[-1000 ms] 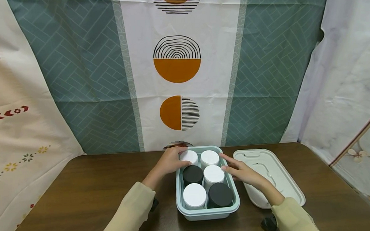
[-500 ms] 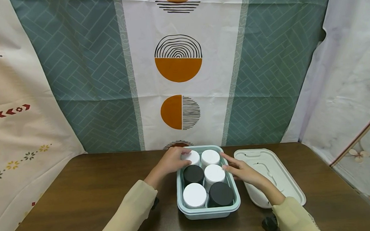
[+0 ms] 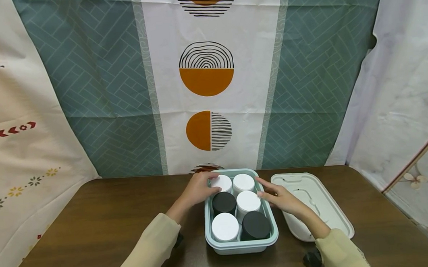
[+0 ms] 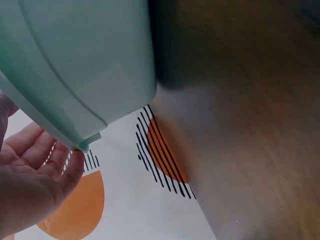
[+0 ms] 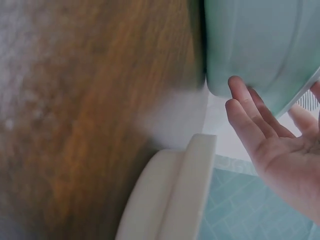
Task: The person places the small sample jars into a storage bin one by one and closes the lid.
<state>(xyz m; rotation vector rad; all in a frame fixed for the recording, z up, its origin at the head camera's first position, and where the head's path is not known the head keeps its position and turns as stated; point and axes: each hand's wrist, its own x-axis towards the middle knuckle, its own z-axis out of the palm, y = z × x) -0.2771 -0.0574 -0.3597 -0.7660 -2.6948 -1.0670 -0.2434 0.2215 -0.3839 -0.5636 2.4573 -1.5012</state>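
A pale blue-green plastic box (image 3: 242, 249) stands on the table, holding several round jars with white lids (image 3: 225, 226) and black lids (image 3: 255, 225). At its far left corner, my left hand (image 3: 196, 189) grips the rim, thumb near the far left white lid. The left wrist view shows the left fingers (image 4: 74, 170) curled up to the rim's corner from outside. On the opposite side, my right hand (image 3: 284, 198) has its fingers spread along the box, thumb and index at the right rim. Straight right fingers (image 5: 245, 117) lie against the outer wall in the right wrist view.
A whitish lid (image 3: 334, 208) lies flat on the brown wooden table (image 3: 130, 202), just right of the box and partly under the right forearm. Patterned cloth (image 3: 211, 89) hangs behind the table's far edge, with more cloth at both sides.
The box and both hands keep nearly the same places. Over the last second, the left fingers shift very slightly at the rim, and the whole view moves a little.
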